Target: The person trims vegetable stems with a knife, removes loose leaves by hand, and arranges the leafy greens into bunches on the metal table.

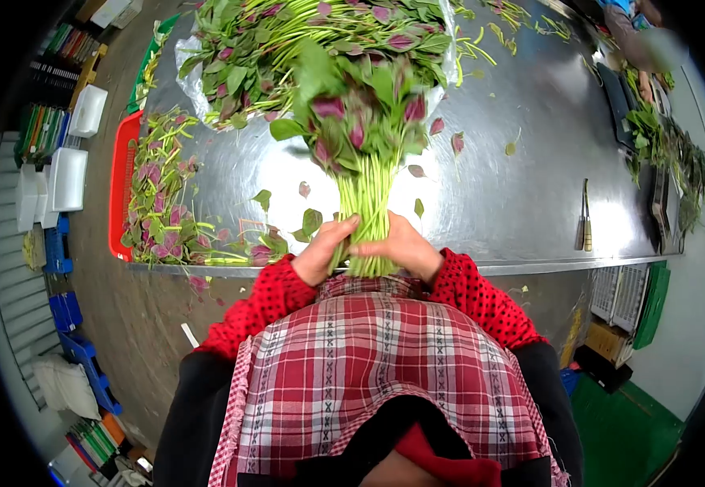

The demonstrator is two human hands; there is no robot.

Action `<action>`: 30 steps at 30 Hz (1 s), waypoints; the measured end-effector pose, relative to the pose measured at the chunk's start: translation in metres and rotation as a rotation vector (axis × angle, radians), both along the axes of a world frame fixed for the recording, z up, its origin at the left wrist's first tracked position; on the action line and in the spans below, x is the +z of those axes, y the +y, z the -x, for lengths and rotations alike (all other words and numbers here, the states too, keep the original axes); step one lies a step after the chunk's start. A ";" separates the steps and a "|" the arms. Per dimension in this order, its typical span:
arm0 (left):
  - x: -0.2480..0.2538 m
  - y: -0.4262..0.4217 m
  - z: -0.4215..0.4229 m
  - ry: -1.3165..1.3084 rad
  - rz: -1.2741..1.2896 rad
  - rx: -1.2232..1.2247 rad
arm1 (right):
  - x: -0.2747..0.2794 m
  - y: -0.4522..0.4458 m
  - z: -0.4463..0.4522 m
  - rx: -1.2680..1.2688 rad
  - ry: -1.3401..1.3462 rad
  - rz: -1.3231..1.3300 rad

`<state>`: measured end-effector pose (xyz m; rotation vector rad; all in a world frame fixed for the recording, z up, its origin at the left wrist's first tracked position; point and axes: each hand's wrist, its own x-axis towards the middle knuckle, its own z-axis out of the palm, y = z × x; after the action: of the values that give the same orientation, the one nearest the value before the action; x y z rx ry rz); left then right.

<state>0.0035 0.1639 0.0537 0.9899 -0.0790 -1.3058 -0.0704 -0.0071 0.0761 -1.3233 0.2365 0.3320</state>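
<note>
Both hands are wrapped around the pale green stems of a bunch of amaranth greens (362,187), close to the table's front edge. My left hand (325,250) grips the stems from the left, and my right hand (401,247) closes on them from the right with its thumb across the front. The stem ends point toward my apron, and the green and purple leaves fan out away from me, slightly blurred. Beyond the bunch, a large heap of the same greens (263,49) lies on a clear plastic sheet (192,73).
Trimmed stems and leaves (157,195) pile up at the left beside a red crate (122,154). Loose leaves dot the metal table (523,187). A thin-bladed knife with a wooden handle (587,231) lies at the right. Another person's arm (640,57) is at the far right, near more greens (653,134).
</note>
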 end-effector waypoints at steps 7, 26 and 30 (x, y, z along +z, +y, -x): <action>0.006 -0.017 0.030 -0.075 -0.241 0.152 | -0.011 -0.003 0.033 -0.045 0.210 -0.088; -0.004 -0.018 0.032 0.249 -0.093 0.286 | -0.021 -0.008 0.021 -0.136 0.095 0.314; 0.004 -0.015 0.031 0.350 -0.094 0.377 | -0.005 -0.006 0.023 -0.173 0.066 0.040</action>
<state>-0.0272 0.1488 0.0577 0.7939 0.4216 -1.1209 -0.0930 -0.0136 0.0711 -1.3226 0.4124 0.2257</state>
